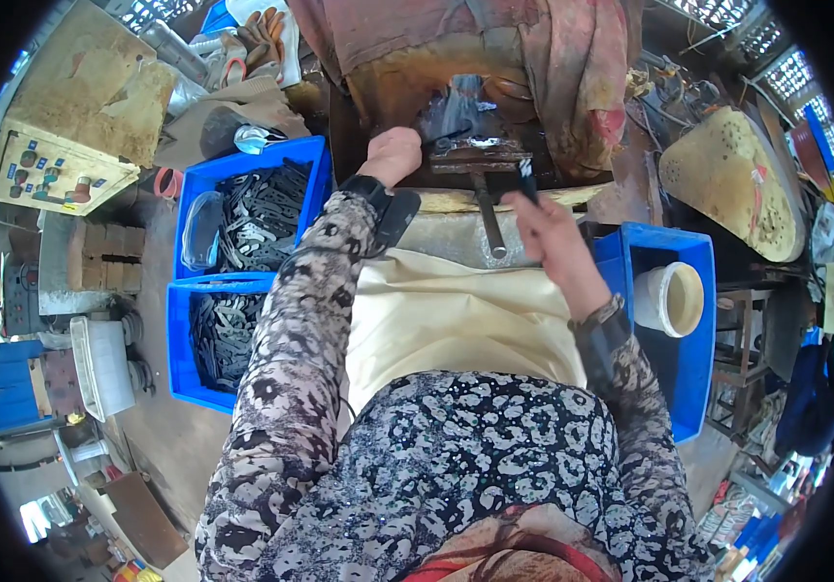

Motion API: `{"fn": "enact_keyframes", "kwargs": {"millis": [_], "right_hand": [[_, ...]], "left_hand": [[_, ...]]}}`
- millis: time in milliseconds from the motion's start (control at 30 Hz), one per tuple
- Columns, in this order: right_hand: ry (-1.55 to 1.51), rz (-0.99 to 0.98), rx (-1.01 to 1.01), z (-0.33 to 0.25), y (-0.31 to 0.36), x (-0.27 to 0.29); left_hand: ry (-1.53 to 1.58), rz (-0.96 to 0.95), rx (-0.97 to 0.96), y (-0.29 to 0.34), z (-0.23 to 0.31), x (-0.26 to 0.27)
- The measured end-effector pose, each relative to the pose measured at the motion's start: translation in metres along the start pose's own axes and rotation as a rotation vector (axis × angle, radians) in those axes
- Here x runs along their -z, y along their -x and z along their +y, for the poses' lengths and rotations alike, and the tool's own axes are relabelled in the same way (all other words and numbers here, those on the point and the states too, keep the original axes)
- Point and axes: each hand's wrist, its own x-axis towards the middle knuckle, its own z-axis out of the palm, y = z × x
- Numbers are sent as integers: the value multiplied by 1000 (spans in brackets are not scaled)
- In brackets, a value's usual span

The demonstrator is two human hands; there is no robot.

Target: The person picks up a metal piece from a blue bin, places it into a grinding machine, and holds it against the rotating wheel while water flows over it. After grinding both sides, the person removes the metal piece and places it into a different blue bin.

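My left hand [395, 155] is closed on a thin dark metal piece [452, 135], whose free end points right over the wet metal of a machine fixture [480, 155]. My right hand [550, 238], a little blurred, grips a short dark tool with a white tip [527, 180], which looks like a small brush. This tip is beside the right end of the fixture. Between my hands a metal bar handle [488, 215] slants down from the fixture toward me. Behind it, a grey wet part of the machine [463, 102] stands under a brown-stained cover.
Two blue crates [176, 335] with many dark metal pieces [263, 218] stand at my left. On the right, a blue bin [703, 388] holds a white bucket [652, 299]. Reddish cloth [572, 68] drapes over the machine. A cream apron [460, 315] covers my lap. A control box [67, 170] stands far left.
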Motion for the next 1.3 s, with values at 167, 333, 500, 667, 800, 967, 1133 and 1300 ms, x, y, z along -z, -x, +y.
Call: {"fn": "enact_keyframes", "kwargs": {"millis": [167, 333, 500, 667, 800, 967, 1133, 1300], "right_hand": [[-460, -194, 76, -2, -53, 20], [-661, -157, 129, -19, -81, -7], [-734, -158, 219, -10, -93, -25], [-766, -184, 311, -4, -93, -30], [-783, -170, 276, -2, -91, -24], [-821, -248, 244, 0, -93, -24], [-688, -127, 296, -1, -85, -23], [-531, -324, 262, -20, -59, -20]], "left_hand": [[569, 120, 168, 28, 3, 30], [628, 322, 13, 61, 43, 48], [434, 536, -99, 78, 78, 49], [330, 566, -97, 85, 102, 39], [309, 611, -130, 91, 108, 40], [197, 611, -144, 96, 110, 45], [176, 597, -232, 112, 117, 55], [496, 786, -193, 96, 79, 58]]}}
